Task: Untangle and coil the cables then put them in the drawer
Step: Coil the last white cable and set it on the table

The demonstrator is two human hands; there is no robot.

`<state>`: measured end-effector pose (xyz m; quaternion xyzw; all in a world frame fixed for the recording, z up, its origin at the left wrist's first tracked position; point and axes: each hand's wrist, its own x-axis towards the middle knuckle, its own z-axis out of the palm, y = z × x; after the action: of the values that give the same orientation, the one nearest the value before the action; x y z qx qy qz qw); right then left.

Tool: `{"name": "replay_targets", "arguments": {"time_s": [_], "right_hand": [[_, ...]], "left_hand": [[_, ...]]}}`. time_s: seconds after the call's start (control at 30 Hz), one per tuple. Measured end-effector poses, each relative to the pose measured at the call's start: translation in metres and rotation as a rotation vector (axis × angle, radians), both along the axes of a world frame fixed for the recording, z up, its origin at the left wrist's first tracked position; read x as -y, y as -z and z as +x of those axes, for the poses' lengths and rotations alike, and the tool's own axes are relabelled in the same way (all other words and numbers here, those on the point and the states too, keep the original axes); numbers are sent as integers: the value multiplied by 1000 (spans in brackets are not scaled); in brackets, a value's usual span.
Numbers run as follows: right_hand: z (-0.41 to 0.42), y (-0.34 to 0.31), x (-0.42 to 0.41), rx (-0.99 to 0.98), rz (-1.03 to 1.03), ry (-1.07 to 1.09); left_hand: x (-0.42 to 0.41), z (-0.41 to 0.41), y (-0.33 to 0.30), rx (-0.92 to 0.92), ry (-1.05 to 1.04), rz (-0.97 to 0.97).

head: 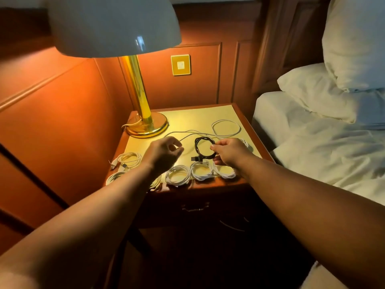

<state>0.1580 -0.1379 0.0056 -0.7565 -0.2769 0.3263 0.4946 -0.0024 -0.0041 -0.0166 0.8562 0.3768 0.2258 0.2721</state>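
black cable coil [204,148] — pinched by right hand [229,154]; left hand [163,152] loosely curled.

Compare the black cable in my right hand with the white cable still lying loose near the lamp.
The black cable is wound into a tight coil; the loose white cable sprawls in one wide loop with a long tail. The black cable is held up by the right hand; the white one lies flat on the nightstand. The black one is dark, the other pale. Both are thin, flexible cords.
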Motion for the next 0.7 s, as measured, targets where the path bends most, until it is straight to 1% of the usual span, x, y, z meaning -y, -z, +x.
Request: {"name": "replay_targets", "arguments": {"time_s": [0.13, 0.2, 0.3, 0.37, 0.43, 0.53, 0.6, 0.7], "right_hand": [[16, 4, -33, 21, -53, 18], [22, 8, -49, 57, -106, 16], [27, 17, -70, 218, -192, -35], [30, 24, -82, 342, -270, -93], [31, 29, -90, 421, -340, -133], [33, 36, -98, 472, -403, -184], [34, 37, -99, 478, -399, -206], [37, 40, -97, 496, -363, -220]], "left_hand": [[-44, 19, 3, -256, -48, 193], [-62, 29, 7, -365, -58, 244], [-83, 41, 11, -447, -27, 268], [-95, 51, 11, -420, 32, 259], [-105, 63, 8, -403, 106, 219], [-115, 83, 5, -523, 210, 228], [-119, 97, 6, -627, 253, 244], [-126, 113, 14, -723, 233, 220]]}}
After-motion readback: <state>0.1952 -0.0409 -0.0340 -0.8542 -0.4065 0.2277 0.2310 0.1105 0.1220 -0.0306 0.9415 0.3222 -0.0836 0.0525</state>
